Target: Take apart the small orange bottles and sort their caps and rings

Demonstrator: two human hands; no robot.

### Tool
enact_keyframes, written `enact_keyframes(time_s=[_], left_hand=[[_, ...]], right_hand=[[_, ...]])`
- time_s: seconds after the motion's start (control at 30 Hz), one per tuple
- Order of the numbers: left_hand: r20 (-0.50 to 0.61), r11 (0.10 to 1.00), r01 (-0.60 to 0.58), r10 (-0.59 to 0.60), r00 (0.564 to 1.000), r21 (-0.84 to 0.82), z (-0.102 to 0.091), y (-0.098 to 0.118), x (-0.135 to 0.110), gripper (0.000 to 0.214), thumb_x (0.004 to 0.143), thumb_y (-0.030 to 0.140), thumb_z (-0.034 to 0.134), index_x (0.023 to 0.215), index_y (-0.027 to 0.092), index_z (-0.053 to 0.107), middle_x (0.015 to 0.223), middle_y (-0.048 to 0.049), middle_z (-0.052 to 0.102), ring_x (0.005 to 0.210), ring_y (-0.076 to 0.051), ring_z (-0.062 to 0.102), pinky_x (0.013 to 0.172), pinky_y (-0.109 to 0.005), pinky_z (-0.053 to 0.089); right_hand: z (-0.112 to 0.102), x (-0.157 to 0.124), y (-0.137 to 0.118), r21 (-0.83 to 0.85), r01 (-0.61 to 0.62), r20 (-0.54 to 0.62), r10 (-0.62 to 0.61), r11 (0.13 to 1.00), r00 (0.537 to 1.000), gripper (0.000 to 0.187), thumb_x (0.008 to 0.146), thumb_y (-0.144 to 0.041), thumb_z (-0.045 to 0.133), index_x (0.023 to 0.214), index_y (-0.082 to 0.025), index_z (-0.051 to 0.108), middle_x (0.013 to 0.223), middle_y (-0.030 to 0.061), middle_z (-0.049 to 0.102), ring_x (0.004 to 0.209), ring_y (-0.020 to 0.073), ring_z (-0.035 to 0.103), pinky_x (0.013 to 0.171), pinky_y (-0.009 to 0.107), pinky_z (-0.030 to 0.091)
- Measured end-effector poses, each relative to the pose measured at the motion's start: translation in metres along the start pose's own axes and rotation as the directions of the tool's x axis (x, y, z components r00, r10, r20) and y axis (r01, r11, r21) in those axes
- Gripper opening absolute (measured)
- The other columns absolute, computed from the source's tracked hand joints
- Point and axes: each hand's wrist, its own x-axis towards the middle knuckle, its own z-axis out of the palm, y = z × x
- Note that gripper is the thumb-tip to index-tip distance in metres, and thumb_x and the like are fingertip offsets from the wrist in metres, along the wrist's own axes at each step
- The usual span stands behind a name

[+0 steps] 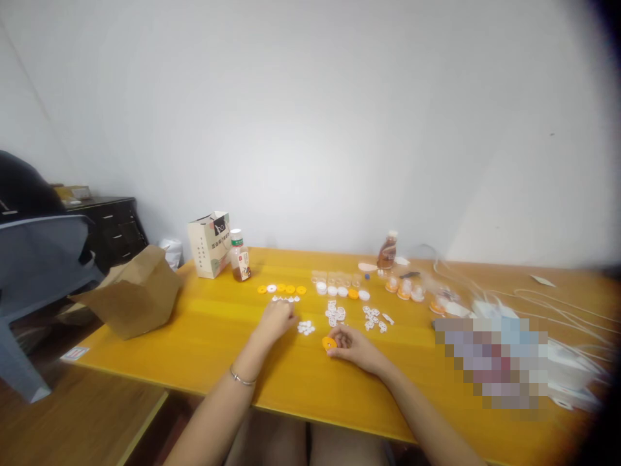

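In the head view, my right hand pinches a round orange disc with a small hole in its middle, held just over the table. My left hand has its fingers curled down by a row of small white pegged pieces; what its fingertips hold, if anything, is hidden. Behind that row lies a line of orange and white discs. Between my hands is a little heap of small white pieces. Flat white cut-out parts lie beyond my right hand, with a second group to their right.
Clear cups stand behind a row of white and orange caps. At the left are a brown paper bag, a carton bag and a bottle. A brown bottle, orange-based domes and cables occupy the right.
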Motion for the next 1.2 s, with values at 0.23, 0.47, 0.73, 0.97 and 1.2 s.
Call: enact_keyframes(time_s=[0.23,0.47,0.73,0.97,1.2], left_hand=[[-0.344,0.720,-0.652,0.566,0.749,-0.235,-0.002,0.037,-0.014,0.020,0.088,0.020,0.038,0.100,0.019,0.055,0.094,-0.0073,0.058,0.088,-0.015,0.053,0.078,-0.026,0.041],[-0.339,0.555,-0.702,0.621,0.707,-0.446,-0.002,0.047,-0.020,0.021,0.088,0.019,0.039,0.097,0.019,0.058,0.097,-0.0064,0.059,0.089,-0.014,0.055,0.081,-0.021,0.043],[-0.451,0.746,-0.508,0.310,0.837,-0.431,-0.005,-0.009,0.004,0.014,0.084,0.021,0.046,0.086,0.018,0.060,0.087,-0.0045,0.061,0.083,-0.015,0.056,0.077,-0.025,0.044],[-0.283,0.939,0.014,-0.118,0.952,-0.343,-0.008,-0.113,0.034,0.010,0.075,0.016,0.051,0.070,0.015,0.060,0.078,-0.0037,0.060,0.077,-0.015,0.055,0.072,-0.025,0.043],[-0.202,0.950,0.084,-0.150,0.968,-0.302,0.019,-0.128,0.044,0.013,0.073,0.011,0.049,0.068,0.014,0.060,0.082,-0.0044,0.060,0.081,-0.016,0.055,0.073,-0.025,0.041]], right_hand=[[-0.006,0.001,-0.010,0.141,0.056,-0.058,-0.048,0.988,0.997,0.033,0.064,-0.042,0.067,0.086,-0.020,0.055,0.068,-0.0033,0.049,0.060,0.0111,0.045,0.059,0.024,0.038],[-0.005,0.001,-0.009,0.208,0.096,-0.033,-0.091,0.973,0.995,0.034,0.064,-0.043,0.067,0.087,-0.020,0.056,0.070,-0.0016,0.053,0.063,0.0122,0.048,0.061,0.025,0.040],[-0.006,-0.001,-0.014,0.067,0.060,-0.182,-0.047,0.996,0.982,0.033,0.067,-0.045,0.063,0.088,-0.020,0.059,0.065,-0.0030,0.050,0.061,0.0117,0.048,0.060,0.025,0.041],[-0.007,0.001,-0.016,-0.060,0.027,-0.290,-0.043,0.998,0.956,0.033,0.072,-0.051,0.052,0.078,-0.020,0.058,0.067,-0.0003,0.054,0.065,0.0152,0.051,0.062,0.027,0.042],[-0.007,-0.001,-0.016,-0.079,0.019,-0.286,-0.041,0.997,0.957,0.029,0.073,-0.047,0.052,0.077,-0.019,0.058,0.069,0.0002,0.058,0.066,0.0153,0.052,0.064,0.027,0.042]])
